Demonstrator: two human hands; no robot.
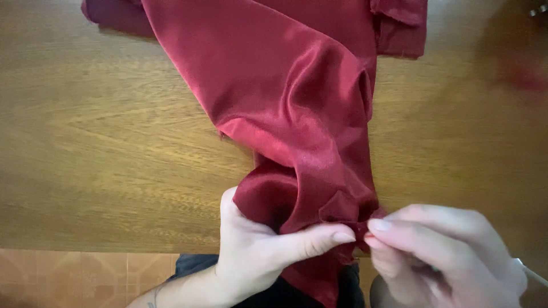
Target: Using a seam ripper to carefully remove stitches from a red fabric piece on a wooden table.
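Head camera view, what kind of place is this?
Probably a home sewing or craft spot. A red satin cloth lies on a wooden table, both hands pinch its edge, and patterned floor tiles show below.

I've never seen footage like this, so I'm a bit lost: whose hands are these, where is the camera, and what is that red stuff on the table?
There is no machine here: these are a person's two bare hands, filmed by one camera worn on their head and looking down. That is why the arms enter from the bottom edge. The left hand and the right hand meet at the near end of a shiny dark red cloth, each pinching its edge between thumb and fingertips. The rest of the cloth lies loosely rumpled across a wooden table, running away to the far edge. Below the table edge a strip of tiled floor shows.
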